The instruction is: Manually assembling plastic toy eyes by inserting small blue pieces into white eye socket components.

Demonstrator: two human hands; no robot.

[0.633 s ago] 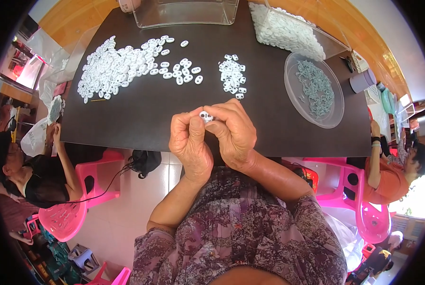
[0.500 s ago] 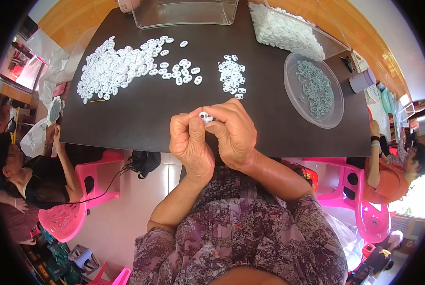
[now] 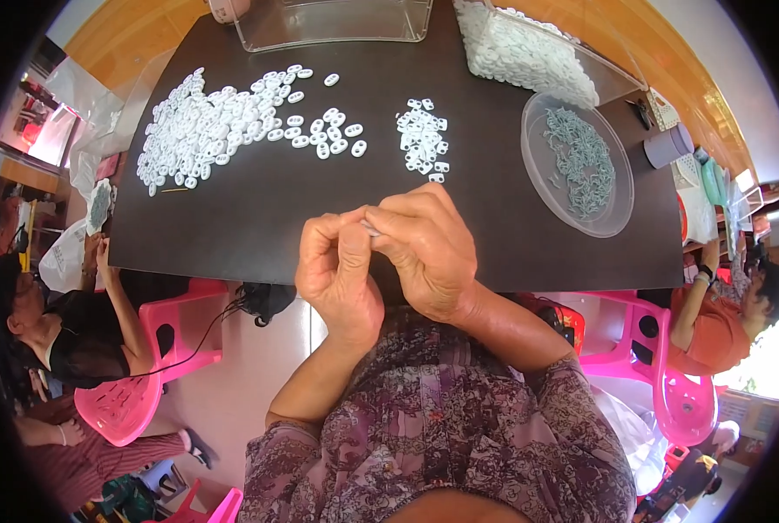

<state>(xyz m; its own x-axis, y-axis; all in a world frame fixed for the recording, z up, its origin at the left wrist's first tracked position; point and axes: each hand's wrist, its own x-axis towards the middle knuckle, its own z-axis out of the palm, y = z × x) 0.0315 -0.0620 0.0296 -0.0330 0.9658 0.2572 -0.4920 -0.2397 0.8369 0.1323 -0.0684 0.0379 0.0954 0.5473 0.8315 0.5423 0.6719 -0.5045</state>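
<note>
Above the table's near edge, my left hand [image 3: 342, 275] and my right hand [image 3: 429, 253] meet fingertip to fingertip. Between their thumbs and fingers is pinched a small white plastic piece [image 3: 370, 229], mostly covered by the fingers. Beyond the hands lies a small heap of white two-holed pieces [image 3: 422, 139]. Farther left spreads a large heap of white oval two-holed pieces [image 3: 206, 131], with several strays on its right side. To the right, a round clear shallow tray [image 3: 620, 213] holds many thin grey-green parts [image 3: 581, 166].
A clear bin full of white pieces [image 3: 529, 57] stands at the back right, another clear box [image 3: 333, 30] at the back. A greyish-purple cup [image 3: 668, 146] and a dark hand tool [image 3: 640, 113] lie right. People sit left [image 3: 84, 322] and right [image 3: 716, 314] on pink chairs.
Both hands have shifted slightly left and closed in, so the white piece, whose holes showed before, is now mostly hidden. At lower left, a person's striped-trousered leg has come into view.
</note>
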